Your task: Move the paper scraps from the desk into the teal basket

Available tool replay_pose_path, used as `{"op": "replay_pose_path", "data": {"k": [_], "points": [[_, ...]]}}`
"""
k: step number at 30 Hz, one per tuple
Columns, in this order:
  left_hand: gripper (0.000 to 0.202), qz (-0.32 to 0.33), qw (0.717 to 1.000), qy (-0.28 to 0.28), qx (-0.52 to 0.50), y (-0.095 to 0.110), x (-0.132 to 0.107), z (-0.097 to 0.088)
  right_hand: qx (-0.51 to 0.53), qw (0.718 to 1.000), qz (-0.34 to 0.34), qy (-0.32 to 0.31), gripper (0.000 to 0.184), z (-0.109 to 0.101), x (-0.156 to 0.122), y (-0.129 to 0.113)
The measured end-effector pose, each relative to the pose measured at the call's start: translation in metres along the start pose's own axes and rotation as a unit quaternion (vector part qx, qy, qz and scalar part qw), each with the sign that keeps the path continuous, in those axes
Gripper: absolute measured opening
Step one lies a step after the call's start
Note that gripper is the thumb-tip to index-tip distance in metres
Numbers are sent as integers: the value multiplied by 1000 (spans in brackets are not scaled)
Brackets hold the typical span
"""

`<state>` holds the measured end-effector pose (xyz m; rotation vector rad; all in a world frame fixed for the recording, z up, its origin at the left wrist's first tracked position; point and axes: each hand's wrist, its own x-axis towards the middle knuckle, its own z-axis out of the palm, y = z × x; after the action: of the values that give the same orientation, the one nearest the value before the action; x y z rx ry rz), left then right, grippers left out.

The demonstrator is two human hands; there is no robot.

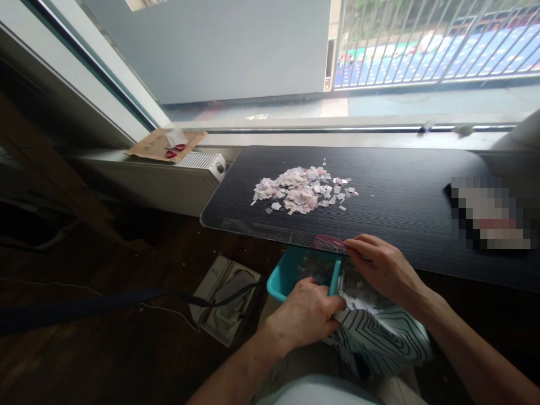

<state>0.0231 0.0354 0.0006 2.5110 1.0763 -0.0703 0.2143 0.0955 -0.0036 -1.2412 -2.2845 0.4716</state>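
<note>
My left hand (310, 312) is closed over the near rim of a teal plastic bin (276, 284), with the edge of a striped cloth bag (386, 337) by its fingers. Small paper scraps lie inside both the bin and the bag. Between the fingers of my right hand (386, 267) is a thin pink see-through piece of plastic (329, 242), held flat at the table's front edge; its exact kind is unclear. Beyond it, a loose heap of small pale paper pieces (301, 190) covers part of the dark tabletop (405, 191).
A blurred-out object (489, 216) lies at the table's right. Red-handled scissors (175, 150) rest on a cardboard piece (147, 144) by the radiator (202, 163). On the floor sits an open box (228, 298), with a dark strap (126, 301) running across. A window borders the table's far side.
</note>
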Motion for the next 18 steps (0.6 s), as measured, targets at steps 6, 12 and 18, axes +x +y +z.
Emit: {"op": "replay_pose_path", "data": {"k": [6, 12, 18], "points": [[12, 3, 1000, 8, 2, 0, -1, 1, 5, 999, -23, -41, 24, -2, 0, -5], [12, 1, 1000, 7, -1, 0, -2, 3, -16, 1000, -3, -13, 25, -2, 0, -4], [11, 0, 1000, 21, -9, -4, -5, 3, -11, 1000, 7, -13, 23, -11, 5, 1]]}}
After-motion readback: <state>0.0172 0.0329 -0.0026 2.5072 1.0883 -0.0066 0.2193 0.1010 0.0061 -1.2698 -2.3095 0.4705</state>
